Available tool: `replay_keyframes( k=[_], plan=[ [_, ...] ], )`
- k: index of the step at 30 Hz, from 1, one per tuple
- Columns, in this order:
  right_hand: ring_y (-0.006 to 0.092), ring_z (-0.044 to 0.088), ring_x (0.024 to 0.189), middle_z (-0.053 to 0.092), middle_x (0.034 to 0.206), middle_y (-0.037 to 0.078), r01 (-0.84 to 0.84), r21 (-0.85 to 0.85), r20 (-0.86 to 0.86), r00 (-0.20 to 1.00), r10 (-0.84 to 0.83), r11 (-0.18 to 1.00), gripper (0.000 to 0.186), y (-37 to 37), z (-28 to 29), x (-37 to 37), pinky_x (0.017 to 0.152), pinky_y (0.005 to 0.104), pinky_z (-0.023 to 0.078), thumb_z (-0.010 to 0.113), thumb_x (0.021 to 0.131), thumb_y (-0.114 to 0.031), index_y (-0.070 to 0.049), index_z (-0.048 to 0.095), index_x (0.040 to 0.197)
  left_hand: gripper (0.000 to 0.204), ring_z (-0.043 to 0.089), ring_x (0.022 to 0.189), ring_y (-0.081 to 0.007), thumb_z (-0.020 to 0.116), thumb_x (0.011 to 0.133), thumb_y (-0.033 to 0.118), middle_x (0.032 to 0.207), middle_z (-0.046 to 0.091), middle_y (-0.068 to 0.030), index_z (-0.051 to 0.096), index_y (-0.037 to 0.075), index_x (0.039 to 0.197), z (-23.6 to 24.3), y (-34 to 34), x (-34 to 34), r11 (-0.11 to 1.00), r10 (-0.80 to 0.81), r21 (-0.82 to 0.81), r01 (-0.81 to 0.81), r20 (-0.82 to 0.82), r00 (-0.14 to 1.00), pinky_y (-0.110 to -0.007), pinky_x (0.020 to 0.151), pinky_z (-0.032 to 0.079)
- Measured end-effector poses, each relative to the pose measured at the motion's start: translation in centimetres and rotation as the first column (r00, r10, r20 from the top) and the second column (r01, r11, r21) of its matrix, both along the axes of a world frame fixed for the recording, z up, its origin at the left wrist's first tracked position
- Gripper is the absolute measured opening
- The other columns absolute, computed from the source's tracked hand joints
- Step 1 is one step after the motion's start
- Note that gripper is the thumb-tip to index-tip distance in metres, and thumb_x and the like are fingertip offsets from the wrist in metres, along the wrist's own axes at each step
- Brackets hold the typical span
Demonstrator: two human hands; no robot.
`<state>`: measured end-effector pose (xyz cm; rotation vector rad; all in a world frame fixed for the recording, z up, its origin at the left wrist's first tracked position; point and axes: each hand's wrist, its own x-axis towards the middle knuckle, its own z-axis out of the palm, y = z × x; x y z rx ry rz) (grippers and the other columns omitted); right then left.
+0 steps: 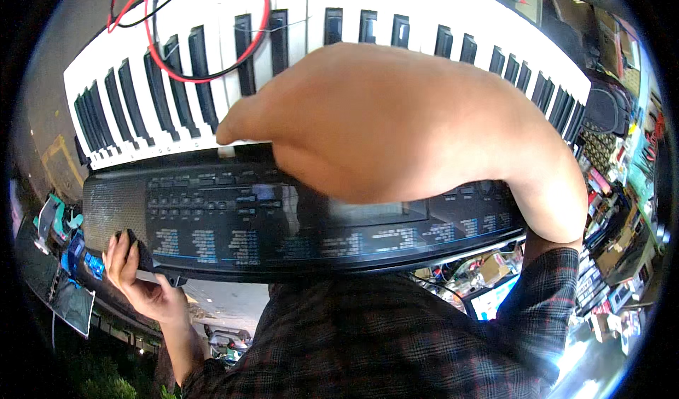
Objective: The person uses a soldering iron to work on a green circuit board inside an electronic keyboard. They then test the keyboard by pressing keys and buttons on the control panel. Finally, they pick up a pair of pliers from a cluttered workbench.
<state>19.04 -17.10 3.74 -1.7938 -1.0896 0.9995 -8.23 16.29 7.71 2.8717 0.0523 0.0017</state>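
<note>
An electronic keyboard (212,222) lies across in front of me, with its black button panel on my side and its black and white keys (141,95) on the far side. My left hand (141,286) grips the near left corner, fingers over the edge beside the speaker grille (117,204) and thumb below. My right arm reaches across the panel from the right. Close to the camera, my right hand (304,116) is curled, its tip at the inner end of a white key left of the middle. Most of its fingers are hidden beneath it, and so is whatever they hold.
A red cable (267,10) and a black cable loop over the far left keys. On the right are a black bag (605,105) and cluttered small goods and boxes. A lit screen (491,300) shows below the right edge. Blue and teal items (71,254) stand at the left.
</note>
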Motion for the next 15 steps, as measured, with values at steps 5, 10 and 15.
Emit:
replay_keyframes(
  k=[5, 10, 15],
  plan=[
    [0.0407, 0.073, 0.103, 0.077, 0.117, 0.02, -0.005, 0.101, 0.139, 0.99, -0.009, 0.995, 0.037, -3.7, -0.7, 0.6, 0.091, 0.0498, 0.059, 0.059, 0.099, -0.005, -0.004, 0.073, 0.133, 0.04, 0.05, 0.148, -0.0396, 0.071, 0.102, 0.018, 0.15, 0.063, -0.018, 0.06, 0.002, 0.138, -0.4, -0.2, -0.1, 0.997, 0.034, -0.073, -0.035, -0.012, 0.999, -0.061, 0.131, 0.024],
    [0.0417, 0.075, 0.1, 0.078, 0.117, 0.021, 0.021, 0.012, 0.043, 0.999, -0.022, 1.0, 0.041, -5.1, 0.0, 1.1, 0.09, 0.0502, 0.06, 0.056, 0.097, -0.002, -0.002, 0.073, 0.134, 0.042, 0.048, 0.15, -0.0392, 0.073, 0.101, 0.015, 0.151, 0.062, -0.0181, 0.06, 0.003, 0.139, -0.3, -0.5, 0.0, 0.997, 0.028, -0.072, -0.029, -0.016, 0.999, -0.059, 0.132, 0.024],
    [0.0416, 0.075, 0.105, 0.077, 0.121, 0.022, 0.007, -0.062, 0.008, 1.0, -0.006, 0.998, 0.042, -5.7, 0.2, 1.3, 0.096, 0.0489, 0.06, 0.055, 0.096, -0.001, -0.001, 0.073, 0.134, 0.041, 0.048, 0.151, -0.0391, 0.073, 0.102, 0.017, 0.152, 0.06, -0.0179, 0.06, 0.002, 0.139, -0.4, -0.5, -0.2, 0.996, 0.051, -0.074, -0.052, -0.02, 0.998, -0.058, 0.131, 0.026]
  ],
)
